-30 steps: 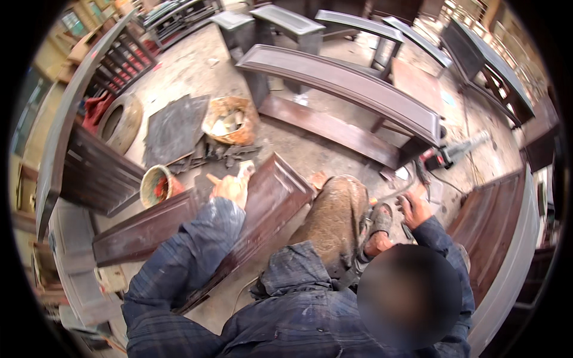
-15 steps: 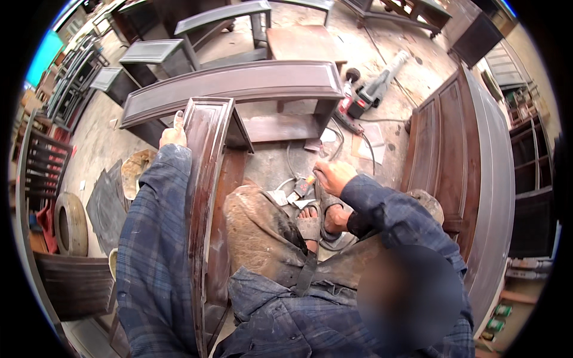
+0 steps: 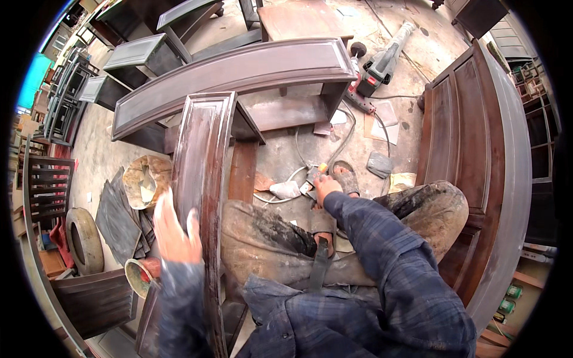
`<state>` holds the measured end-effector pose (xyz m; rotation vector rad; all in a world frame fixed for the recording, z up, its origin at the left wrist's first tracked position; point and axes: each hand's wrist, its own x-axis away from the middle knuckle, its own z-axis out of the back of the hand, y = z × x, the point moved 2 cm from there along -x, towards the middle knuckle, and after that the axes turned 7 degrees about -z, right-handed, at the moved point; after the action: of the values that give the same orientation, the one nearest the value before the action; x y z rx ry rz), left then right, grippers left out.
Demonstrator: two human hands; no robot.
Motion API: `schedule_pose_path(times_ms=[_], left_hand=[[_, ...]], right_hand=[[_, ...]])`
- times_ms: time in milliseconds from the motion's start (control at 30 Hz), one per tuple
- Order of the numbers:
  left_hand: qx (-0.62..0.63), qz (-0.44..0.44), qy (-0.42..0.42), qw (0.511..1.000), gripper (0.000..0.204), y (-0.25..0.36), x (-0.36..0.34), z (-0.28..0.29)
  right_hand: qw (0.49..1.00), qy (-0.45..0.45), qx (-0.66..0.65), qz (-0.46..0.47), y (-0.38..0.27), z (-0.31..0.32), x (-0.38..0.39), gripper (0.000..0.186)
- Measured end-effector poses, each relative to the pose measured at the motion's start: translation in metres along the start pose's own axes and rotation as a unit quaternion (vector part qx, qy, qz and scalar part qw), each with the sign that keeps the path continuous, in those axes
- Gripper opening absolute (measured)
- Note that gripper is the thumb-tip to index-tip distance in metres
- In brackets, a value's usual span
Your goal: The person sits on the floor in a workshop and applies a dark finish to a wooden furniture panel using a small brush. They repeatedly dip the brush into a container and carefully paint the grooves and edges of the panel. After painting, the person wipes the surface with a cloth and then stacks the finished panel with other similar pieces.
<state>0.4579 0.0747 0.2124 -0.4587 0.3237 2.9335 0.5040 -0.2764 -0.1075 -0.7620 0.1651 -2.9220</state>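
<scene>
At your far left, the worn tyre [image 3: 85, 240] lies near the dark sheets [image 3: 121, 219]; next to them stands the stained open bag [image 3: 149, 179], and nearer you the red tub [image 3: 153, 267] tips toward the left; your left hand [image 3: 179, 232] is flat and bare, fingers extended and thumb held apart, with nothing seen in its grasp; 0.5 s ago it was up beside the far end of the narrow brown bench [image 3: 204, 137], and now it is nearer your body, at the left edge of the bench; whether it touches that edge you cannot tell from here; the bench lies lengthwise along your left leg, its far end just in front of the long bench [image 3: 239, 74]; the change seems to leave that far end without a steadying hand.

Between your feet, your right hand [image 3: 327, 190] has dropped to the dark corded block [image 3: 311, 173]; its fingertips are partly hidden, so you cannot tell whether they are clamped on it; your 2 hands now seem busy in separate places; farther right lie the grey power tool [image 3: 382, 62] and the large brown panel [image 3: 459, 131].
</scene>
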Motion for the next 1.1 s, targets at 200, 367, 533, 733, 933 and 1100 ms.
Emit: schedule_pose_path(times_ms=[200,367,533,733,933,1100], left_hand=[[-0.059,0.058,-0.021,0.996,0.056,0.016,0.03,-0.002],[-0.043,0.059,-0.029,0.997,0.06,0.015,0.023,-0.002],[-0.011,0.092,-0.026,0.995,0.062,0.012,0.023,0.0],[0.132,0.026,0.123,0.983,0.054,0.025,0.038,0.018],[0.635,0.253,0.042,0.729,0.059,0.115,0.097,0.0],[0.659,0.316,-0.071,0.678,0.03,0.118,0.136,-0.008]], right_hand=[[0.98,0.053,0.086,0.169,-0.092,-0.014,-0.019,0.036],[0.99,0.021,0.069,0.12,-0.1,-0.064,-0.031,0.044],[0.991,0.014,-0.042,0.128,-0.088,-0.019,-0.024,0.038],[0.927,0.089,-0.322,0.169,-0.093,0.147,0.055,0.044],[0.8,0.02,-0.565,0.201,-0.116,0.214,0.187,0.03],[0.801,0.034,-0.573,0.167,-0.141,0.182,0.242,0.028]])
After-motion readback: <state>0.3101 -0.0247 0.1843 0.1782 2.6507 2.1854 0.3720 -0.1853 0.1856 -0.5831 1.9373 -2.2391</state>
